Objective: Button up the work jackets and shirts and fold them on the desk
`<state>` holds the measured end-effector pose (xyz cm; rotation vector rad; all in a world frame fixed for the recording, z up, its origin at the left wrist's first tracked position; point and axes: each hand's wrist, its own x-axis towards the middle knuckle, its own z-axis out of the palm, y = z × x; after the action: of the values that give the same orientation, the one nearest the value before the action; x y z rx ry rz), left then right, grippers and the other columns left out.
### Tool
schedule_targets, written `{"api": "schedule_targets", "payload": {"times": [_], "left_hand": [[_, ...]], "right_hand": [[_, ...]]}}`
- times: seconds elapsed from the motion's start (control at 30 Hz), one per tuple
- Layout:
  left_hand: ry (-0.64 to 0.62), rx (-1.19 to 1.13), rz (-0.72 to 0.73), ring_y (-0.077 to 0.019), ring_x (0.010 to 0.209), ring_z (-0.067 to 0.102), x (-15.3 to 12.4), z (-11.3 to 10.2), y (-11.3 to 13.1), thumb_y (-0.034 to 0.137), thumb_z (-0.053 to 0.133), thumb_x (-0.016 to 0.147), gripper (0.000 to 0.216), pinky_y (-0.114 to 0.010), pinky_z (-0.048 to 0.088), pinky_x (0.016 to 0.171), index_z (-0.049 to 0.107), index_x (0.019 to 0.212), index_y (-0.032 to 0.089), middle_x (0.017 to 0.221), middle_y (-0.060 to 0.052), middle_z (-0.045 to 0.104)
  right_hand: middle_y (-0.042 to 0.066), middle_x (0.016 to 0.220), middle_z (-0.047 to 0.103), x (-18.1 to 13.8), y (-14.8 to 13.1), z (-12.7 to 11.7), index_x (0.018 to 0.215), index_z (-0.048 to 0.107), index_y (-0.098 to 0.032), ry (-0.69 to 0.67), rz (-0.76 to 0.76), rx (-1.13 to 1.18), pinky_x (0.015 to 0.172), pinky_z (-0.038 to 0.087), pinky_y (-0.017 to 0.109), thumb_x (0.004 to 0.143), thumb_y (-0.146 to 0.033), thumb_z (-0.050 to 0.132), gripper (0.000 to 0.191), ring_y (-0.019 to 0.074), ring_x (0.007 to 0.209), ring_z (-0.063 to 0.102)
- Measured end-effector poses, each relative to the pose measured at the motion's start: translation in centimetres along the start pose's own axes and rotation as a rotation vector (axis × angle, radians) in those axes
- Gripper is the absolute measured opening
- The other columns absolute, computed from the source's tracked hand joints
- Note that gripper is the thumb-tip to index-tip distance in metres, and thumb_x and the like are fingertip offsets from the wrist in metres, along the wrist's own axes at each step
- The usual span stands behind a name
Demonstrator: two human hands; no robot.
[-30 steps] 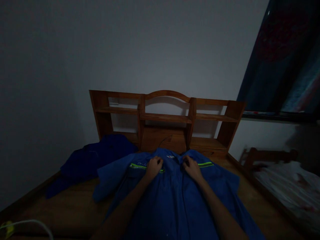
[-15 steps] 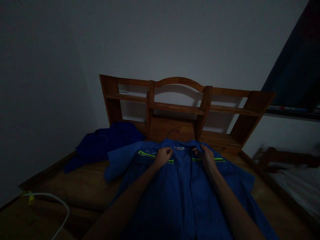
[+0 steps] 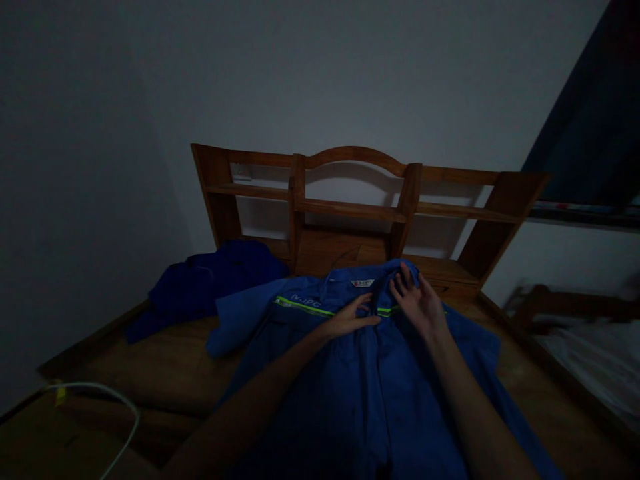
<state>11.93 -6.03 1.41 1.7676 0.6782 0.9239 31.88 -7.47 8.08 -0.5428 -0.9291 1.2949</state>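
The shirt lies on the wooden surface, collar toward the shelf; the left hand, fingers parted, is at its front near the collar; the right hand, fingers spread, is beside the collar; darker cloth lies by one sleeve

Wooden surface, brown, raised edging at left and right. Borne on it: one blue short-sleeved shirt, laid out front upward, collar to the far side, yellow-green stripe across the chest, white label inside the neck; one darker blue garment, bunched, left of the shirt, beside its sleeve. At the far end stood one wooden shelf unit, arched at top centre.
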Motion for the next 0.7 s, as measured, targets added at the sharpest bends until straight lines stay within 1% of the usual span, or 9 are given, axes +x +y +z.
{"api": "schedule_targets", "payload": {"times": [0.13, 0.17, 0.2, 0.27, 0.33, 0.43, 0.53, 0.6, 0.7], "left_hand": [[-0.036, -0.084, 0.065, -0.0233, 0.118, 0.050, -0.4, 0.0, 1.0, 0.034, 0.072, 0.071, 0.091, -0.043, 0.039, 0.097, 0.019, 0.144, 0.030, 0.124, -0.012, 0.054], [-0.033, -0.099, 0.096, -0.0235, 0.119, 0.049, -0.5, 0.0, 1.3, 0.033, 0.073, 0.071, 0.094, -0.043, 0.039, 0.098, 0.015, 0.145, 0.031, 0.124, -0.011, 0.054], [-0.032, -0.107, 0.124, -0.0239, 0.121, 0.047, -0.6, 0.1, 1.5, 0.033, 0.073, 0.071, 0.093, -0.043, 0.038, 0.099, 0.016, 0.145, 0.032, 0.126, -0.011, 0.053], [-0.069, -0.091, 0.158, -0.0251, 0.128, 0.040, -0.7, 0.3, 1.7, 0.033, 0.072, 0.072, 0.079, -0.043, 0.035, 0.103, 0.031, 0.140, 0.031, 0.133, -0.011, 0.048], [-0.137, -0.087, 0.166, -0.0261, 0.130, 0.037, -0.7, 0.5, 1.7, 0.034, 0.071, 0.073, 0.062, -0.043, 0.032, 0.106, 0.048, 0.130, 0.027, 0.136, -0.010, 0.045], [-0.165, -0.193, 0.133, -0.0276, 0.124, 0.046, -0.7, 0.6, 1.8, 0.033, 0.072, 0.072, 0.052, -0.044, 0.036, 0.104, 0.058, 0.121, 0.021, 0.134, -0.012, 0.048], [-0.075, -0.305, 0.105, -0.0267, 0.115, 0.054, -0.6, 0.3, 2.2, 0.030, 0.072, 0.072, 0.048, -0.043, 0.040, 0.100, 0.060, 0.118, 0.019, 0.134, -0.012, 0.047], [0.042, -0.347, 0.111, -0.0246, 0.111, 0.056, -0.5, 0.0, 2.4, 0.028, 0.072, 0.073, 0.046, -0.040, 0.040, 0.100, 0.061, 0.116, 0.017, 0.133, -0.012, 0.048], [0.193, -0.435, 0.051, -0.0208, 0.099, 0.062, -0.3, -0.4, 2.2, 0.028, 0.073, 0.072, 0.048, -0.039, 0.044, 0.096, 0.060, 0.116, 0.014, 0.118, -0.013, 0.060]], "right_hand": [[-0.004, 0.135, 0.050, -0.6, 0.1, 1.4, 0.103, 0.062, -0.031, -0.105, 0.025, -0.003, 0.105, 0.038, 0.045, 0.087, -0.052, 0.045, 0.032, 0.0188, 0.127, 0.043], [-0.003, 0.135, 0.049, -0.7, 0.2, 1.8, 0.106, 0.061, -0.031, -0.127, 0.041, -0.016, 0.105, 0.038, 0.046, 0.087, -0.054, 0.044, 0.034, 0.0192, 0.128, 0.042], [-0.003, 0.136, 0.048, -0.8, 0.2, 2.1, 0.109, 0.060, -0.031, -0.143, 0.057, -0.034, 0.105, 0.038, 0.046, 0.087, -0.056, 0.042, 0.037, 0.0195, 0.128, 0.041], [-0.003, 0.138, 0.046, -0.9, 0.4, 2.5, 0.113, 0.057, -0.032, -0.156, 0.085, -0.076, 0.104, 0.038, 0.046, 0.087, -0.058, 0.040, 0.040, 0.0197, 0.129, 0.040], [-0.004, 0.139, 0.044, -0.8, 0.5, 2.6, 0.114, 0.055, -0.033, -0.162, 0.095, -0.111, 0.103, 0.039, 0.046, 0.087, -0.059, 0.039, 0.040, 0.0197, 0.129, 0.041], [-0.002, 0.141, 0.043, -0.5, 0.6, 2.1, 0.111, 0.054, -0.031, -0.158, 0.071, -0.119, 0.103, 0.038, 0.045, 0.086, -0.058, 0.043, 0.038, 0.0208, 0.124, 0.047], [0.003, 0.137, 0.047, -0.2, 0.4, 1.3, 0.103, 0.053, -0.026, -0.097, 0.028, -0.124, 0.103, 0.039, 0.045, 0.083, -0.051, 0.053, 0.032, 0.0224, 0.112, 0.057], [0.005, 0.132, 0.052, -0.1, 0.3, 0.8, 0.099, 0.051, -0.024, -0.047, -0.008, -0.158, 0.101, 0.041, 0.045, 0.080, -0.044, 0.061, 0.029, 0.0224, 0.104, 0.062], [0.008, 0.120, 0.061, -0.1, 0.4, -0.1, 0.107, 0.046, -0.024, 0.029, -0.084, -0.266, 0.092, 0.049, 0.042, 0.075, -0.038, 0.069, 0.042, 0.0207, 0.090, 0.067]]}}
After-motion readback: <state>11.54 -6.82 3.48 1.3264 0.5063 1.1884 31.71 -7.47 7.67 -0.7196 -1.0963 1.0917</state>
